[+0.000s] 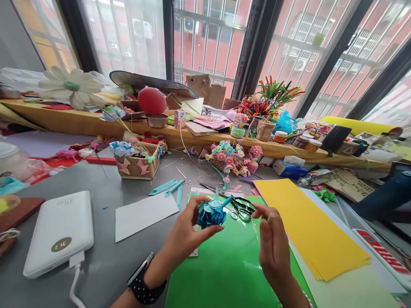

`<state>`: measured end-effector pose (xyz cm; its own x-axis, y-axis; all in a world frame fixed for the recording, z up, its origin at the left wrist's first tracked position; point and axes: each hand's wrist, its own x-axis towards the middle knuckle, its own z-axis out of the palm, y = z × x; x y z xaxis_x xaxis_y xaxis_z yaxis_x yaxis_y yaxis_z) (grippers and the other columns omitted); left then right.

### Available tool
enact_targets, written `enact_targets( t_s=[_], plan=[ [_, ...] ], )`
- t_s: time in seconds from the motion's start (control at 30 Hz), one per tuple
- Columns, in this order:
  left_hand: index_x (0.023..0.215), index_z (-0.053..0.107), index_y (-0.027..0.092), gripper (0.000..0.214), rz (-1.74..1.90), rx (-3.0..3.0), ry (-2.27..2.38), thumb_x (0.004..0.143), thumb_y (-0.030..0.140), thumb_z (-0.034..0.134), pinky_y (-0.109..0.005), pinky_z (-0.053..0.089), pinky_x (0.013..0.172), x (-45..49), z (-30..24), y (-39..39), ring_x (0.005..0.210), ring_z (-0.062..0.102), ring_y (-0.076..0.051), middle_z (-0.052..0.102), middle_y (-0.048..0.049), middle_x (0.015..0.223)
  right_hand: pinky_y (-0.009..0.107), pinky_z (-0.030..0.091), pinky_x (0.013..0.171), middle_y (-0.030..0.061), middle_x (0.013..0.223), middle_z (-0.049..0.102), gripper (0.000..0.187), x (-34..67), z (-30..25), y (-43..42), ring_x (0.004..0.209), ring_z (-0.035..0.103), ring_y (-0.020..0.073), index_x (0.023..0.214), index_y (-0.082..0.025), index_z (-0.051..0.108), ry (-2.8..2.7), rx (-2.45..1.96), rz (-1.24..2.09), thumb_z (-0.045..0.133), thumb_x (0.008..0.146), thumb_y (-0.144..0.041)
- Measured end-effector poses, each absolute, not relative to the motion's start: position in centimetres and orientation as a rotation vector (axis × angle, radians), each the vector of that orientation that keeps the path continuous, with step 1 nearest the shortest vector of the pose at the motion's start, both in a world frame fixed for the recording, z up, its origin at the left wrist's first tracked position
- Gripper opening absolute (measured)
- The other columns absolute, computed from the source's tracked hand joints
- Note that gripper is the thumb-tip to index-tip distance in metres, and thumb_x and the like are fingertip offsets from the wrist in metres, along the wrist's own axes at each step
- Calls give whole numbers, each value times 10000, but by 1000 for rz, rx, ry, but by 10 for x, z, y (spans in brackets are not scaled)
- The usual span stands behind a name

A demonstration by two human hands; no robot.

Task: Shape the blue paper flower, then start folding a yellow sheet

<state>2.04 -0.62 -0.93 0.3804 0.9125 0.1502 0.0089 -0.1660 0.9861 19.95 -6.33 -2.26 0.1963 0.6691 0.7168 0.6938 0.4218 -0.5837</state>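
My left hand [189,233] is closed round a blue folded-paper flower [212,213], thumb below and fingers behind it. Dark blue pleated petals show on its lower side, with lighter blue paper on top. My right hand [272,239] is raised to the right of the flower, apart from it, with the index finger stretched toward it and nothing visible in its fingers. Black-handled scissors [243,208] lie between and beyond both hands on a shiny green sheet [221,269]. Light blue paper strips [167,188] lie to the left, near a white paper sheet [146,216].
A white power bank [61,235] with a cable stands at left. Yellow paper [314,231] lies at right. Behind are a cardboard box [138,164], a bunch of small craft flowers [227,156], a blue tissue pack [290,168] and a crowded ledge [189,139] under the windows.
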Motion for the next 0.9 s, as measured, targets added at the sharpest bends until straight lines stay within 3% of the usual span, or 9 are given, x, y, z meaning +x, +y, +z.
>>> enact_targets(
  t_s=[0.17, 0.3, 0.4, 0.57, 0.77, 0.9],
  plan=[
    [1131, 491, 180, 526, 867, 1410, 813, 685, 389, 674, -225, 367, 535, 17, -5, -1, 611, 508, -119, 573, -11, 796, 286, 451, 573, 31, 734, 573, 261, 202, -21, -64, 645, 543, 161, 1098, -255, 603, -1611, -1190, -41, 465, 879, -229],
    [1165, 448, 189, 608, 911, 1291, 764, 657, 414, 693, -234, 395, 589, 17, -10, 4, 744, 546, -155, 566, -50, 961, 256, 485, 567, -19, 661, 670, 206, 200, -25, -64, 584, 606, 141, 1042, -249, 586, -1577, -1140, 94, 532, 844, -231],
    [1015, 507, 164, 478, 896, 1268, 753, 658, 422, 691, -213, 370, 550, 18, -15, 6, 680, 523, -131, 570, -16, 804, 235, 500, 538, -13, 673, 681, 45, 198, -23, -65, 627, 642, 147, 865, -234, 564, -1502, -1151, 192, 524, 846, -239],
    [1020, 516, 171, 447, 894, 1278, 829, 704, 465, 633, -208, 326, 501, 19, -18, 5, 547, 435, -90, 474, 45, 646, 234, 498, 504, 38, 736, 602, 80, 195, -14, -64, 616, 588, 138, 814, -203, 620, -1731, -1063, 49, 545, 825, -181],
    [1138, 472, 211, 481, 842, 1240, 719, 752, 482, 567, -226, 389, 577, 22, -15, -1, 646, 479, -115, 501, 12, 775, 246, 501, 533, 50, 730, 592, 127, 187, -21, -62, 625, 581, 141, 892, -179, 629, -1887, -1035, 5, 530, 829, -132],
    [1132, 440, 225, 589, 832, 1304, 667, 635, 381, 715, -236, 410, 690, 23, -17, 1, 827, 502, -155, 502, -14, 954, 244, 493, 544, 47, 736, 610, 128, 187, -23, -63, 644, 586, 144, 909, -181, 614, -1858, -993, 63, 523, 834, -131]
  ],
)
